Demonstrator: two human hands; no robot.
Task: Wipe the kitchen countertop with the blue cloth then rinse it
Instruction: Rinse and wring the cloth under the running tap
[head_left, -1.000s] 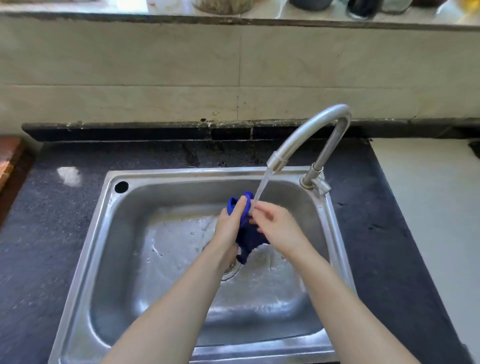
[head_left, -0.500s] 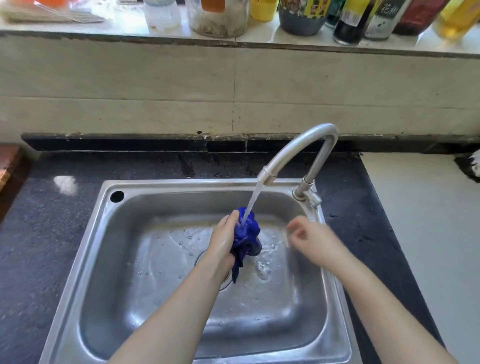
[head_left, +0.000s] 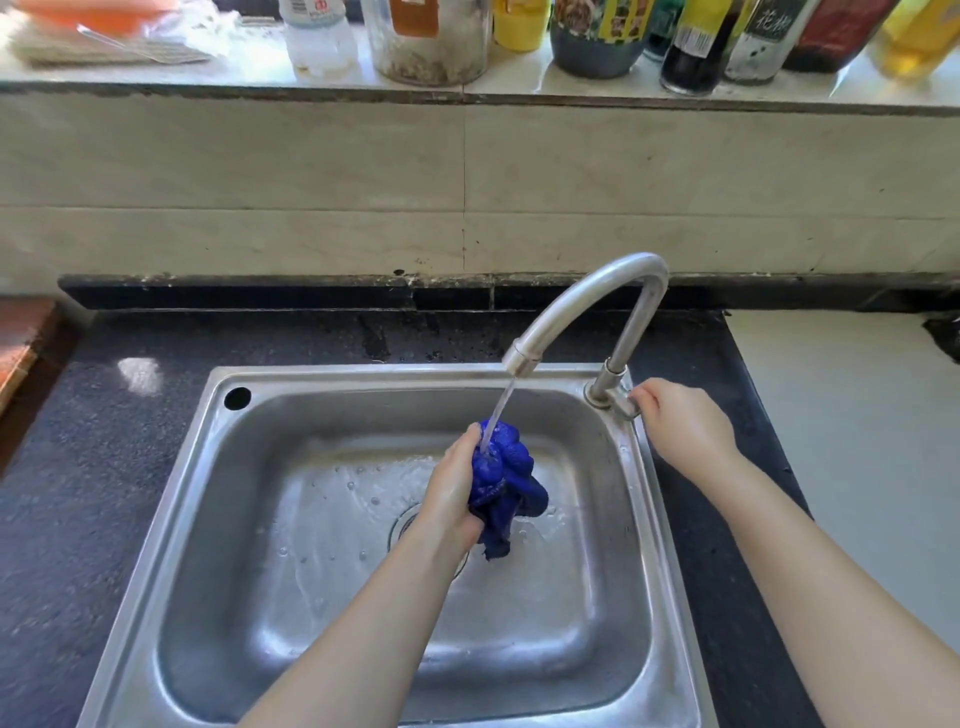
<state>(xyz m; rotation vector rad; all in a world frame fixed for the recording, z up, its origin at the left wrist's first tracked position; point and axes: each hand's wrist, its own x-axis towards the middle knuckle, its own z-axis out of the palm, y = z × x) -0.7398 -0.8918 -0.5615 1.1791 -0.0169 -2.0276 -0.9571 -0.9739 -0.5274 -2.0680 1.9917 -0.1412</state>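
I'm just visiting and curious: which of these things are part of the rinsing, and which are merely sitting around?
In use:
crumpled blue cloth, held by left hand
curved steel tap, handle pinched by right hand
steel sink

Lying about:
bottles and jars on the ledge
dark speckled countertop

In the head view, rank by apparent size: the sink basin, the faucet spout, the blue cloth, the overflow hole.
1. Sink basin, by far the largest.
2. Faucet spout.
3. Blue cloth, bunched in the left hand, so its spread size is unclear.
4. Overflow hole, smallest.
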